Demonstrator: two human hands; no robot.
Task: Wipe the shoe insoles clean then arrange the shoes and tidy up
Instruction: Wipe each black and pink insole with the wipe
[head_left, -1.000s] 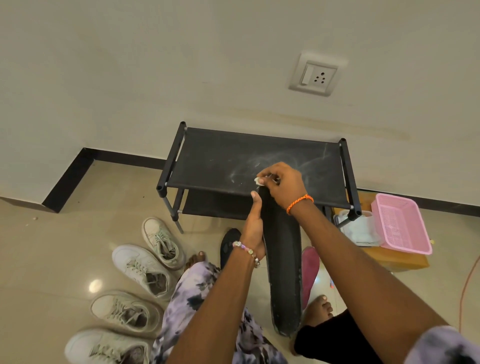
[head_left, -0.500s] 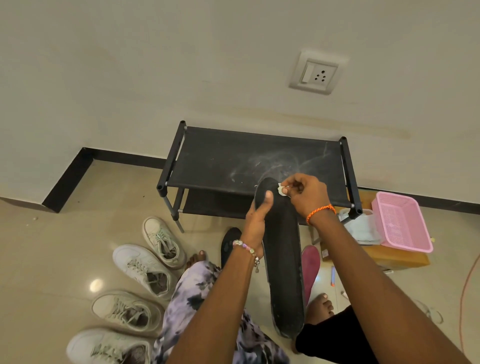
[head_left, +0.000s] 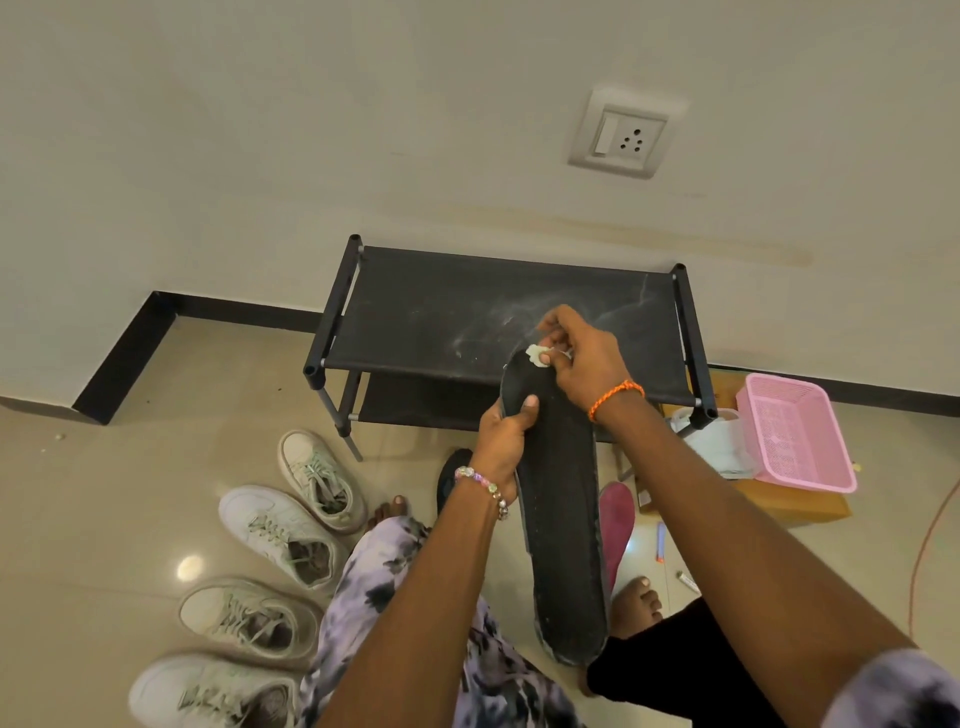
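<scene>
A long black insole (head_left: 563, 525) stands on end in front of me, above my lap. My left hand (head_left: 506, 436) grips its left edge near the top, thumb on the face. My right hand (head_left: 579, 353) pinches a small white wipe (head_left: 535, 355) against the insole's top end. Several white sneakers (head_left: 280, 525) lie in a row on the floor at the left. A pink insole (head_left: 618, 519) and another dark insole (head_left: 451, 475) lie on the floor behind the held one.
A black two-tier shoe rack (head_left: 467, 306) stands against the wall, its top dusty. A pink basket (head_left: 795, 431) sits on a cardboard box (head_left: 795, 506) to its right, beside a white packet (head_left: 719, 447). My bare feet (head_left: 636, 600) rest on the tiled floor.
The head view has tilted a little. My right hand moved the wipe right from the insole's top, then back onto it. The insole's top shows more now.
</scene>
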